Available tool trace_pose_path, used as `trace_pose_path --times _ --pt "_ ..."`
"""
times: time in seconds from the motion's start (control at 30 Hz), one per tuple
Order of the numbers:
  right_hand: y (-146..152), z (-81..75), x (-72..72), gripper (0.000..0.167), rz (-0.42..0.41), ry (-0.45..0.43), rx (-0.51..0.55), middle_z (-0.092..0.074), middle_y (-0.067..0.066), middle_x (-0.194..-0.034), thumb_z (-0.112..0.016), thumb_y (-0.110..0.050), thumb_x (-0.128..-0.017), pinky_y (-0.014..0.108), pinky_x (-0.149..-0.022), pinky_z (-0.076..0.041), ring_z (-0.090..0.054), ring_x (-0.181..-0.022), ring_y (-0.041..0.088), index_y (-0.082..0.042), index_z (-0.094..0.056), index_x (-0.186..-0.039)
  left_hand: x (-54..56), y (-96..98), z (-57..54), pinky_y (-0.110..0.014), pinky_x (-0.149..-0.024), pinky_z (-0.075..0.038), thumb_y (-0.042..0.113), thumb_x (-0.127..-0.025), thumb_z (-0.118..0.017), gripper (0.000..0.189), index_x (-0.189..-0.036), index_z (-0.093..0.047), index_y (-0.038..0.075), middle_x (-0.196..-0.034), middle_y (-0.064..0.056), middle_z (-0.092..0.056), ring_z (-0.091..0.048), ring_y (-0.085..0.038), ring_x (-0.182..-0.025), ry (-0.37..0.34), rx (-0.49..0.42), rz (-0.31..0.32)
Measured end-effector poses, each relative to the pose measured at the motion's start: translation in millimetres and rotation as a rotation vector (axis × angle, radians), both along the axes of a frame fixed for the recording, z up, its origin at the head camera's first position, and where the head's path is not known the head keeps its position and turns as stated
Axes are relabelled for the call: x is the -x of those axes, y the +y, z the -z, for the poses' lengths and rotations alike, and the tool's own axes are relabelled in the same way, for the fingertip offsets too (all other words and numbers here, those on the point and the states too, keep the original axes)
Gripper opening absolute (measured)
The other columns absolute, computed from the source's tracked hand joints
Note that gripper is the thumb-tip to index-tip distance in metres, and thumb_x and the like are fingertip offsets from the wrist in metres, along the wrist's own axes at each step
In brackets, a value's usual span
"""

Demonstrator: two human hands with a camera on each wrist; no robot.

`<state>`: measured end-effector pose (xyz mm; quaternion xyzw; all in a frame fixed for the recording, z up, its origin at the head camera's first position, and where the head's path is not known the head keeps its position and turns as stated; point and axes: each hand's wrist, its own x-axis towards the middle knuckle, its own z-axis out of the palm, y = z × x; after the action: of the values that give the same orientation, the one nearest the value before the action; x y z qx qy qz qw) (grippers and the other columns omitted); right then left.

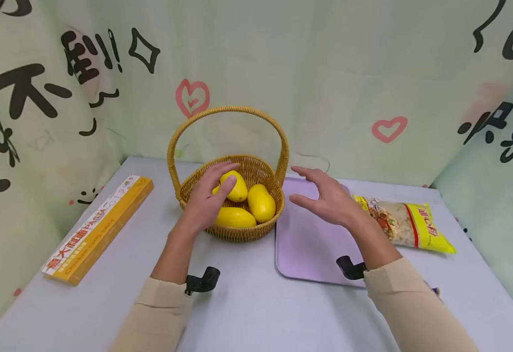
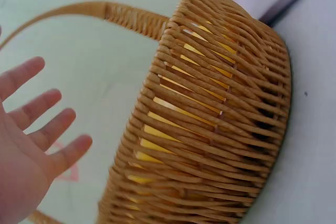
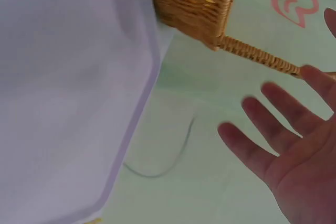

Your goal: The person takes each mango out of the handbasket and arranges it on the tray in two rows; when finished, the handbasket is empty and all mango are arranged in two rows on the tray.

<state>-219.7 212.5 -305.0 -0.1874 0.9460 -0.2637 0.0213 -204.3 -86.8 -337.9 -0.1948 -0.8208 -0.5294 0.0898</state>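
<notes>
A wicker basket (image 1: 240, 234) with a tall arched handle (image 1: 227, 110) stands at the back middle of the table. Several yellow mangoes (image 1: 261, 203) lie inside it, one partly hidden behind my left hand (image 1: 210, 195). That hand hovers over the basket's left side, fingers extended and thumb apart. My right hand (image 1: 326, 195) is held to the right of the basket, above a lilac tray (image 1: 318, 244), its fingers spread and nothing in them. In the left wrist view, yellow shows through gaps in the basket weave (image 2: 210, 108).
On the left lies a long orange and white pasta box (image 1: 100, 227). To the right of the tray is a yellow and clear food bag (image 1: 408, 222). A small dark item (image 1: 435, 291) shows past the right sleeve. Printed curtains (image 1: 348, 73) close off the back and sides.
</notes>
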Motion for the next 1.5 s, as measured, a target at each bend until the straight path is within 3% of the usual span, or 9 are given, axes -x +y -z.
trace_pose_path --times 0.17,0.37,0.5,0.6,0.8,1.03,1.23,1.37,1.5 --pt "-13 -2.3 5.4 0.06 -0.057 -0.052 0.075 -0.057 0.011 -0.15 -0.066 -0.04 -0.099 0.057 -0.114 -0.046 -0.053 -0.137 0.034 -0.016 -0.053 -0.152 -10.0 -14.2 12.8 -0.055 -0.118 -0.043 0.035 -0.112 -0.04 0.045 -0.147 -0.056 0.011 -0.151 -0.011 -0.054 -0.049 -0.037 -0.141 -0.068 -0.253 -0.002" --pt "-29 -10.0 11.2 0.055 -0.112 -0.107 0.115 -0.06 0.013 -0.147 -0.069 -0.038 -0.097 0.055 -0.109 -0.051 -0.056 -0.134 0.035 -0.017 -0.058 -0.147 -15.7 -26.3 26.1 -0.045 -0.107 -0.056 0.034 -0.112 -0.04 0.047 -0.146 -0.054 0.005 -0.14 -0.021 -0.061 -0.059 -0.042 -0.131 -0.14 -0.439 0.012" --pt "-40 -11.4 14.8 0.053 -0.141 -0.154 0.126 -0.06 0.011 -0.146 -0.07 -0.034 -0.096 0.054 -0.104 -0.055 -0.058 -0.132 0.037 -0.02 -0.059 -0.146 -16.5 -32.4 32.4 -0.034 -0.102 -0.059 0.026 -0.111 -0.044 0.043 -0.146 -0.052 0.004 -0.14 -0.018 -0.061 -0.06 -0.039 -0.129 -0.193 -0.537 0.044" --pt "-47 -9.9 17.1 0.052 -0.166 -0.169 0.143 -0.062 0.008 -0.143 -0.071 -0.03 -0.095 0.052 -0.104 -0.054 -0.058 -0.13 0.036 -0.019 -0.06 -0.145 -17.4 -39.3 36.4 -0.032 -0.099 -0.06 0.02 -0.109 -0.047 0.038 -0.145 -0.055 0.009 -0.137 -0.011 -0.063 -0.063 -0.032 -0.125 -0.212 -0.625 0.069" --pt "-61 -9.5 21.9 0.052 -0.202 -0.18 0.156 -0.065 0.009 -0.14 -0.074 -0.026 -0.094 0.051 -0.108 -0.05 -0.059 -0.128 0.036 -0.015 -0.062 -0.143 -19.3 -62.3 44.0 -0.032 -0.095 -0.062 0.014 -0.108 -0.049 0.031 -0.134 -0.063 0.02 -0.125 -0.001 -0.07 -0.069 -0.02 -0.115 -0.173 -0.715 0.076" --pt "-80 -13.4 29.0 0.05 -0.242 -0.278 0.116 -0.063 0.012 -0.141 -0.074 -0.027 -0.093 0.049 -0.106 -0.053 -0.06 -0.128 0.034 -0.017 -0.063 -0.142 -20.5 -88.1 54.0 -0.034 -0.094 -0.063 0.01 -0.106 -0.053 0.033 -0.137 -0.059 -0.001 -0.111 0.001 -0.076 -0.072 -0.016 -0.107 -0.146 -0.748 -0.016" --pt "-95 -20.3 35.2 0.054 -0.285 -0.383 0.023 -0.061 0.008 -0.145 -0.076 -0.028 -0.092 0.049 -0.109 -0.051 -0.056 -0.135 0.03 -0.019 -0.062 -0.143 -16.0 -95.8 66.9 -0.033 -0.092 -0.063 0.012 -0.104 -0.061 0.029 -0.132 -0.063 0.003 -0.105 0.003 -0.076 -0.074 -0.015 -0.103 -0.25 -0.782 -0.182" --pt "-106 -24.1 41.3 0.053 -0.307 -0.438 -0.035 -0.061 0.011 -0.145 -0.077 -0.027 -0.092 0.048 -0.103 -0.055 -0.062 -0.126 0.029 -0.02 -0.062 -0.143 -13.3 -97.7 71.7 -0.033 -0.093 -0.063 0.016 -0.101 -0.067 0.031 -0.132 -0.064 0.011 -0.111 0.001 -0.072 -0.071 -0.022 -0.112 -0.32 -0.839 -0.319" --pt "-116 -26.7 47.2 0.05 -0.298 -0.509 -0.093 -0.059 0.01 -0.146 -0.076 -0.025 -0.093 0.048 -0.099 -0.058 -0.064 -0.121 0.027 -0.025 -0.063 -0.141 -8.9 -95.7 76.1 -0.041 -0.103 -0.058 0.013 -0.102 -0.066 0.04 -0.141 -0.059 0.016 -0.135 -0.006 -0.062 -0.058 -0.028 -0.131 -0.361 -0.87 -0.337"
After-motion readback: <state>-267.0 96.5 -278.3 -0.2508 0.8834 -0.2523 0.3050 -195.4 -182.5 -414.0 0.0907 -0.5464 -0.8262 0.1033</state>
